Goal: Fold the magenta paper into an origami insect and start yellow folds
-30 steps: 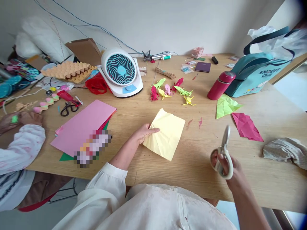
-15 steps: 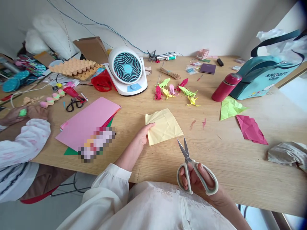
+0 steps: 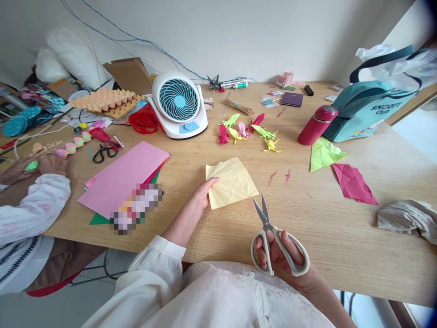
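My left hand (image 3: 205,191) pinches the left edge of a creased pale yellow sheet of paper (image 3: 234,182), thumb on top and fingers underneath. A pair of scissors (image 3: 266,223) with light grey handles is in my right hand (image 3: 282,253), fingers through both loops. Its blades are slightly parted and point up toward the paper's lower right corner, apart from it. Beyond the sheet lie several folded paper figures (image 3: 262,132) in red, pink, yellow and green. Creased green paper (image 3: 324,155) and creased dark pink paper (image 3: 355,184) rest at the right.
A fan (image 3: 180,102) stands at the back. Left of my arm lies a stack of coloured paper (image 3: 129,175), with black-handled scissors (image 3: 99,156) behind it. A red bottle (image 3: 317,125), a teal bag (image 3: 368,111) and a cloth (image 3: 406,221) are at the right. A co-worker's hands (image 3: 51,165) hold something green.
The view has shifted slightly. Both my hands keep their grip, and the paper and scissors stay nearly in place relative to each other.
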The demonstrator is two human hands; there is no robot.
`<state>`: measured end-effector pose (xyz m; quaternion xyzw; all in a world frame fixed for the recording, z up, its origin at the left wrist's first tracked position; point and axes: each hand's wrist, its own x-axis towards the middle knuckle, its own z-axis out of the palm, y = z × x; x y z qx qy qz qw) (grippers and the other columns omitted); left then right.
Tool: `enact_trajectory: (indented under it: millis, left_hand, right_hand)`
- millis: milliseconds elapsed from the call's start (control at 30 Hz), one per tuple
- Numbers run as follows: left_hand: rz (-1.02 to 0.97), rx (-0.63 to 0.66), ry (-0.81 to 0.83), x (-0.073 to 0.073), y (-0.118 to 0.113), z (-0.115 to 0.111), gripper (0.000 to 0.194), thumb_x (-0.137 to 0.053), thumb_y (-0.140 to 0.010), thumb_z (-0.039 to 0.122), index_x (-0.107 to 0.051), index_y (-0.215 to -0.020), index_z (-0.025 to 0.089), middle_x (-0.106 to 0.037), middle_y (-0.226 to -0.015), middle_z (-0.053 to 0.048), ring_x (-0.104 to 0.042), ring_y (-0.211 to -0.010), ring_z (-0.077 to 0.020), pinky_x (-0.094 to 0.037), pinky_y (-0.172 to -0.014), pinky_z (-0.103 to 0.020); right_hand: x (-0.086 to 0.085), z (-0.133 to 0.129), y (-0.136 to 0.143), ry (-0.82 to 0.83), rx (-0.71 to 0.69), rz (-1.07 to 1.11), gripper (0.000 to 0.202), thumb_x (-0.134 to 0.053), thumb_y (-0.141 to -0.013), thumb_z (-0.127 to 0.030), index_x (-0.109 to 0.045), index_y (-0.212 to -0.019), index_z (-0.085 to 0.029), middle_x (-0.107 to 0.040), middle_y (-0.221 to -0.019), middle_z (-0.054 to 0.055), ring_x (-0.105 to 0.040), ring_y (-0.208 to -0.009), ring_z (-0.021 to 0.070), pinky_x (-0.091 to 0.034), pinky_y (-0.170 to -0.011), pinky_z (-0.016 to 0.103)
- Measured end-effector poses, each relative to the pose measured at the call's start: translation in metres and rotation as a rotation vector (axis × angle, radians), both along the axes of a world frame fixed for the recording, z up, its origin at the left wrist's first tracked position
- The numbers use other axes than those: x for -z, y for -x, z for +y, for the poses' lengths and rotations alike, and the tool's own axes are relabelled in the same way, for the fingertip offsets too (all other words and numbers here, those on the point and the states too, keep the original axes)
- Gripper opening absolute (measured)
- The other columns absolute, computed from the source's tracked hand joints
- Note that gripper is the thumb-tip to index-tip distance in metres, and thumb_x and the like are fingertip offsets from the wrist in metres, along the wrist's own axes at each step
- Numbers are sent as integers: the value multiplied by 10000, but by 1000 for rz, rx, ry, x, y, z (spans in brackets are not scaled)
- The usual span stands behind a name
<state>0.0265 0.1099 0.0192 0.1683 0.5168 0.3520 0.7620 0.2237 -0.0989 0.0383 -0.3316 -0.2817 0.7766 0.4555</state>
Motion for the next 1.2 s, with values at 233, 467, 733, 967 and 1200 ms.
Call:
enact_trajectory:
  millis: [233,467,733,967,1200]
  left_hand:
    - [-12,11,11,3,1,2,305,-699,-795,203,-665,-1077,90,-758,-803,-97,-729,-668,-213,-611,-716,-339]
    - [-9,24,22,4,1,-2,257,-693,-811,193,-675,-1044,87,-755,-766,-98,-730,-658,-201,-610,-688,-305]
    - [4,58,18,3,0,-5,228,-724,-794,210,-691,-991,102,-763,-792,-99,-740,-688,-205,-615,-708,-310]
    - [78,77,-98,4,-2,-3,273,-816,-691,163,-713,-938,111,-767,-798,-83,-730,-685,-192,-594,-713,-282]
    - [122,49,-224,6,-3,-7,473,-897,-595,167,-670,-1008,125,-766,-926,-67,-713,-765,-160,-567,-692,-230]
  right_hand:
    - [2,1,0,9,36,14,591,-417,-887,-715,-705,-909,-200,-555,-676,66,-482,-606,177,-350,-584,325]
    - [10,7,1,-3,43,100,590,-444,-879,-716,-693,-923,-183,-587,-709,75,-517,-623,176,-357,-579,315]
    - [21,12,7,14,57,194,579,-402,-915,-682,-685,-950,-179,-576,-709,70,-511,-636,182,-344,-616,331]
    - [24,14,10,9,126,217,554,-417,-913,-674,-676,-955,-185,-573,-708,69,-504,-624,187,-342,-580,328]
    - [25,9,19,100,204,284,500,-449,-914,-645,-674,-919,-198,-584,-697,64,-499,-618,180,-376,-604,334]
